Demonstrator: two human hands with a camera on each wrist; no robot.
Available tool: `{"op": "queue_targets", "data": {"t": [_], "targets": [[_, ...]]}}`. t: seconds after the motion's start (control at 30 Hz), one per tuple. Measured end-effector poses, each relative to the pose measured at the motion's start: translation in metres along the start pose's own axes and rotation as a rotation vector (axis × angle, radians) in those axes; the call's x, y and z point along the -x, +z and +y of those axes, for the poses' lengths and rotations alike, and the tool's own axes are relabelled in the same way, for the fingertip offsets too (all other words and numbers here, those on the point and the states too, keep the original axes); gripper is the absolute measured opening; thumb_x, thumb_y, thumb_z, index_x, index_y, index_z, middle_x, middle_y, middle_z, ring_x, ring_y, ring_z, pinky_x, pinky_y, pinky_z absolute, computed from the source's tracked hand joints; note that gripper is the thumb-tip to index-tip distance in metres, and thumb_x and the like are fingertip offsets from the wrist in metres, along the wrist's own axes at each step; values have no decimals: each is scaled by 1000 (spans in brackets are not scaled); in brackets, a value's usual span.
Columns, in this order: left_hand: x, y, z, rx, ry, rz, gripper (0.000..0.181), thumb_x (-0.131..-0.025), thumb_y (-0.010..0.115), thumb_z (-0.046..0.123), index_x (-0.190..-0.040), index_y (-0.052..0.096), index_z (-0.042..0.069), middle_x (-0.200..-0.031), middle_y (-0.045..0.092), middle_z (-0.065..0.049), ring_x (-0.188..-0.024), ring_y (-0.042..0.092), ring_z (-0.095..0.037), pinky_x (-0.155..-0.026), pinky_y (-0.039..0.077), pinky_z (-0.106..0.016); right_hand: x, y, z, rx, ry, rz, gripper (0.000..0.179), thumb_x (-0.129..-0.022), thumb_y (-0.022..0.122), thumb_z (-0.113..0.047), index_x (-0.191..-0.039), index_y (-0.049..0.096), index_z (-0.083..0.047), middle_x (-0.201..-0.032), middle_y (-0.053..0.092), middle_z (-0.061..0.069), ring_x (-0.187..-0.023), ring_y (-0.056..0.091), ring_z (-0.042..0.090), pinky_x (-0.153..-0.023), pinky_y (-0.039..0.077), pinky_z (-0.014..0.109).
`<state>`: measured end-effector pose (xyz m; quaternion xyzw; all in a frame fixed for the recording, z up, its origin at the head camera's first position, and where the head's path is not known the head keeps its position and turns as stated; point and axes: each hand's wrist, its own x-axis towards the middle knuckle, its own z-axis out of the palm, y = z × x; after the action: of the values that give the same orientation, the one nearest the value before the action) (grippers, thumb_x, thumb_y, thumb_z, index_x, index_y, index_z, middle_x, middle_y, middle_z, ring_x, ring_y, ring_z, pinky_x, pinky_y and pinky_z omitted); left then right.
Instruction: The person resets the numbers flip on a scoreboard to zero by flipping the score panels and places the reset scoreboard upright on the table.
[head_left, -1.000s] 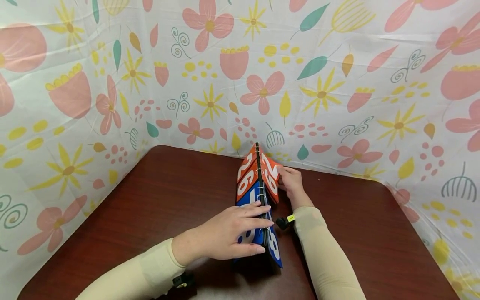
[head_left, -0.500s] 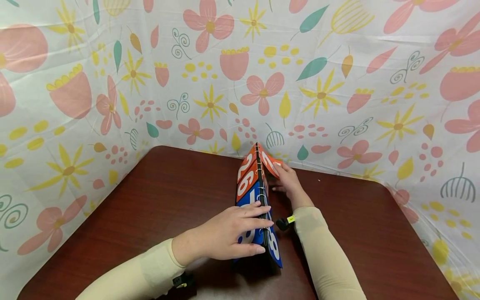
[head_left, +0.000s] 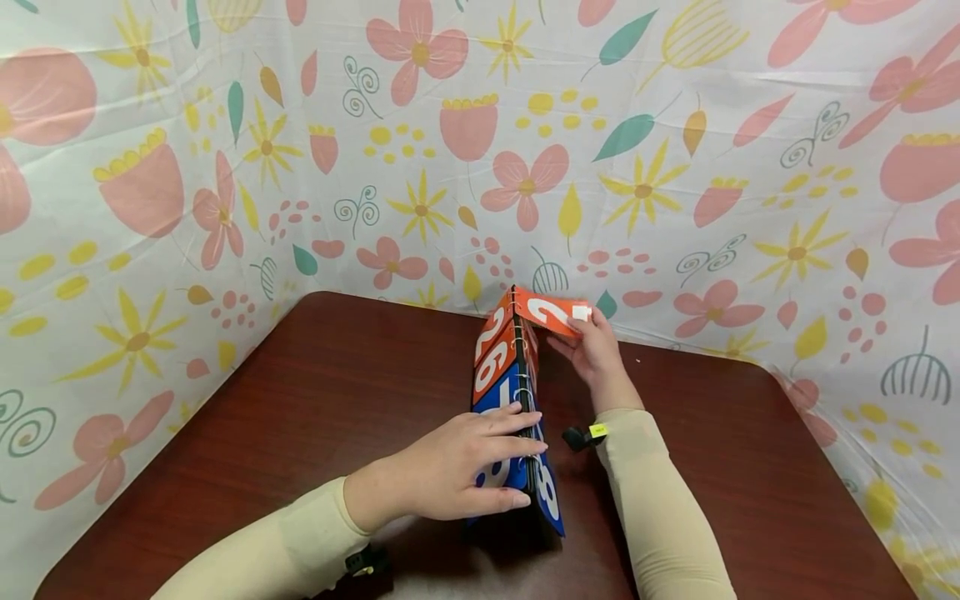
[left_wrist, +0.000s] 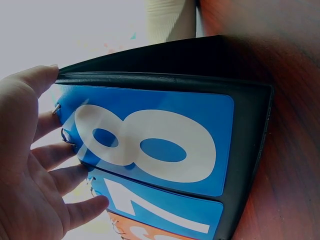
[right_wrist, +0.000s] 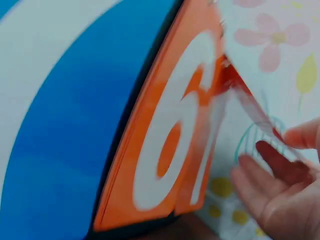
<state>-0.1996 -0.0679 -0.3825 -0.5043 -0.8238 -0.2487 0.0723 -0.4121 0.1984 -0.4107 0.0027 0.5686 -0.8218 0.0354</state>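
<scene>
A tent-shaped tabletop flip scoreboard (head_left: 517,350) stands on the table, its ringed ridge running away from me. Orange number cards hang at the far end, blue ones at the near end. My left hand (head_left: 457,467) rests across the near part of the ridge, fingers straight and spread over the rings. In the left wrist view, a blue 8 card (left_wrist: 170,145) hangs below those fingers. At the far end, my right hand (head_left: 600,354) pinches the outer edge of an orange 2 card (head_left: 536,308), lifted off the right face. An orange 6 card (right_wrist: 170,150) hangs beside it.
The dark reddish-brown table (head_left: 337,375) extends on both sides of the scoreboard. A white floral curtain (head_left: 450,183) encloses its back and sides, close behind the scoreboard's far end.
My right hand has let the orange 6 card hang and swung the 2 card up and outward to the right, nearly level. My left hand has stayed in place.
</scene>
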Motion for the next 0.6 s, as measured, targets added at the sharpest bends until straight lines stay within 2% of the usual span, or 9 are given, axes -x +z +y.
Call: {"op": "queue_targets", "data": {"t": [0.1,0.2,0.3,0.4,0.5,0.6], "targets": [[0,1,0,2,-3,4,55,-103,55,53,-151,53,26,-167,37,3,-159,28,-23,-124,36,-51,7,4,-11,-126,-67,-30,63,-107,53,-14,-163,27,-24,-145,52,8,-95,78,17,-94,60,41],[1,1,0,5,-6,11,55,-103,56,53,-151,53,26,-167,37,4,-159,28,-22,-124,35,-50,12,15,-19,-134,-139,-47,59,-107,54,-18,-161,32,-23,-141,56,7,-101,77,17,-94,60,42],[1,1,0,8,-1,13,55,-102,57,52,-150,54,25,-167,37,4,-159,28,-21,-125,34,-48,17,27,-22,-38,-200,-26,55,-106,57,-24,-158,39,-24,-141,57,7,-109,73,18,-101,56,48],[0,2,-1,11,4,15,55,-102,57,52,-150,55,25,-166,38,3,-158,29,-22,-125,34,-47,18,38,-23,100,-252,-17,54,-106,57,-27,-157,40,-26,-145,56,11,-121,67,25,-108,50,55],[0,2,-1,14,8,16,54,-102,58,51,-150,55,25,-166,38,2,-158,29,-23,-125,35,-48,17,49,-22,260,-307,-60,56,-106,57,-27,-159,37,-26,-151,51,17,-136,57,33,-111,46,62],[0,2,0,15,8,18,55,-102,57,51,-150,54,25,-166,38,2,-158,29,-24,-124,35,-49,14,59,-25,456,-367,-114,62,-106,57,-27,-162,32,-27,-155,49,18,-143,51,35,-113,45,62]]}}
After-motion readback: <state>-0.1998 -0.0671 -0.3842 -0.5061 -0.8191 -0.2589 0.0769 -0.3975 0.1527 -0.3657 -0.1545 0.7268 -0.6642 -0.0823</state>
